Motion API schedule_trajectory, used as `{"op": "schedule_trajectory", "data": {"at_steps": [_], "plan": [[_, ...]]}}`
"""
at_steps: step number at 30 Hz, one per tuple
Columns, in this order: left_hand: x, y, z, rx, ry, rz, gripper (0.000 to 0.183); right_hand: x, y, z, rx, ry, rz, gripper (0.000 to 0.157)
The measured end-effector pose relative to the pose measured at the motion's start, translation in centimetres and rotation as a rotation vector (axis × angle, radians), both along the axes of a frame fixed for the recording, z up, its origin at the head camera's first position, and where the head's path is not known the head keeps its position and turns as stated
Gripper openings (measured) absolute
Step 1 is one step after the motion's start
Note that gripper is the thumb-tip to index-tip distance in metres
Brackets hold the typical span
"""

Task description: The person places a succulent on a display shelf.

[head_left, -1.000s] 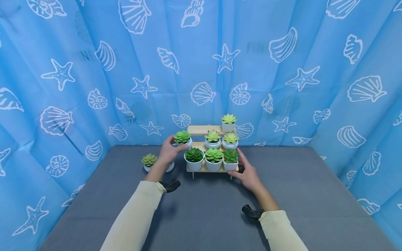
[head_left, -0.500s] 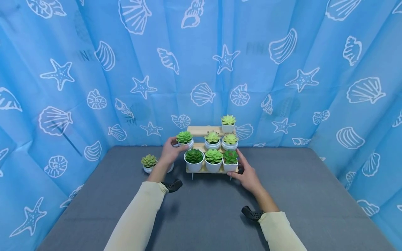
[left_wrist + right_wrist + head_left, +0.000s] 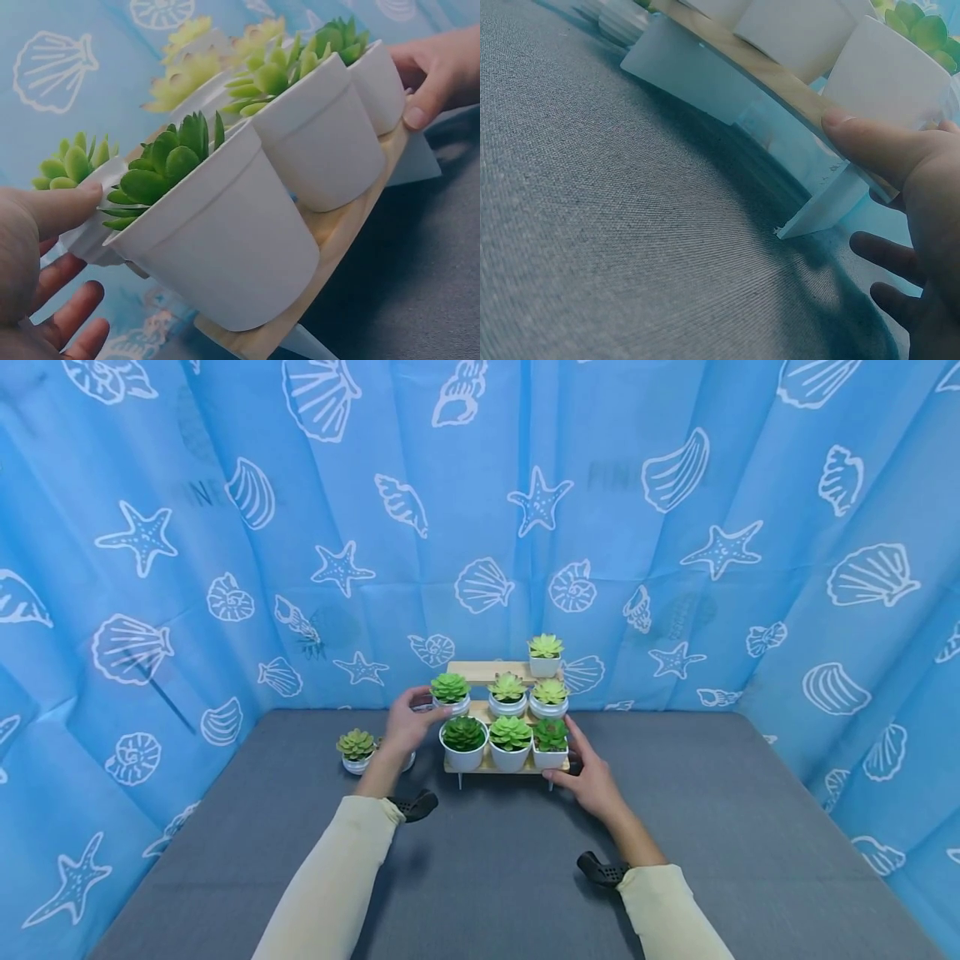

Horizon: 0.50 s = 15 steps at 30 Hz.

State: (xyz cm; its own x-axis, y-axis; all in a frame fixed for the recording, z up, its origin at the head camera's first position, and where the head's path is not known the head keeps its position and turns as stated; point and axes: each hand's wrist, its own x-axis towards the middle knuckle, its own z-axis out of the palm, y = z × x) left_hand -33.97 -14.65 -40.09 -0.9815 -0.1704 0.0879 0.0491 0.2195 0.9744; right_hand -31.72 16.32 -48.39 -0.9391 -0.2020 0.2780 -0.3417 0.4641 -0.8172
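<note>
My left hand (image 3: pixel 407 723) pinches a small potted succulent (image 3: pixel 450 688) at the left end of the middle shelf of a wooden plant stand (image 3: pixel 480 672). In the left wrist view its thumb lies at the rim of that white pot (image 3: pixel 96 217), partly behind a larger pot with a dark green succulent (image 3: pixel 174 161). At the stand's right end my right hand (image 3: pixel 592 779) grips the lowest shelf. The right wrist view has the thumb on the shelf's wooden edge (image 3: pixel 772 79), above a pale leg panel (image 3: pixel 821 206).
Three succulents fill the front shelf, including a light green one (image 3: pixel 511 735). Two more share the middle shelf with the held pot. A pale succulent (image 3: pixel 546 647) stands at the top right. Left of the stand, another succulent (image 3: pixel 356 746) and a partly hidden pot (image 3: pixel 408 761) rest on the grey cloth.
The left hand has brought the potted succulent rightward, in toward the middle shelf's left end. The right hand keeps its place on the stand.
</note>
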Motion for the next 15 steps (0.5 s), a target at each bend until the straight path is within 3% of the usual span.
{"op": "schedule_trajectory", "data": {"at_steps": [15], "plan": [[0.41,0.63,-0.14,-0.077,0.04,0.002,0.051,-0.01,-0.06,0.25,0.012,-0.03,-0.015,0.099]]}}
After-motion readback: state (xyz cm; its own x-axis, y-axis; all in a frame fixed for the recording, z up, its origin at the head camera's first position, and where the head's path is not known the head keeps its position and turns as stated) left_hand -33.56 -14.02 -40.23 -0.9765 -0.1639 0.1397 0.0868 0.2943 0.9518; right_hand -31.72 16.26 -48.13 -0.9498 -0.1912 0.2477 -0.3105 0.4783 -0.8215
